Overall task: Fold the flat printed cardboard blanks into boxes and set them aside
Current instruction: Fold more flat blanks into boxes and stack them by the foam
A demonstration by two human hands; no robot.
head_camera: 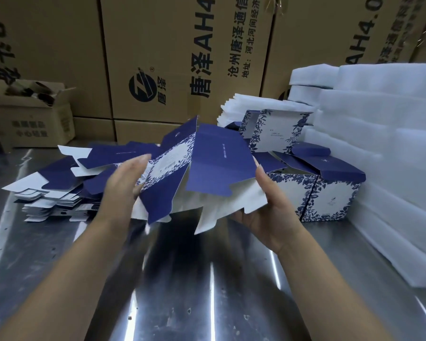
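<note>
**Half-opened blank held over counter**

Along the back, wall of brown shipping cartons [182, 57], black print on the sides. In front of it, steel counter [182, 291], streaked with glare. At right on counter, tall stack of white foam sheets [391, 156]. At left, loose pile of flat blanks [59, 183], blue and white faces mixed, fanned out. Far left against the cartons, small open carton [35, 119], contents not readable. Just beside the foam, folded boxes [335, 200] side by side, leaf print on walls, blue top flaps raised. Behind them, third folded box [278, 134] standing against thinner white sheets.

Centre, raised off the counter: one blank [219, 163], partly opened, blue panels and leaf-print panel bent at the creases, white inside showing below. Gripped at its right edge by right hand [268, 210], thumb on top of the blue panel, fingers curled underneath. Pressed on the leaf-print side by left hand [123, 183], fingers fairly straight against the card; thumb blurred, not readable.
</note>
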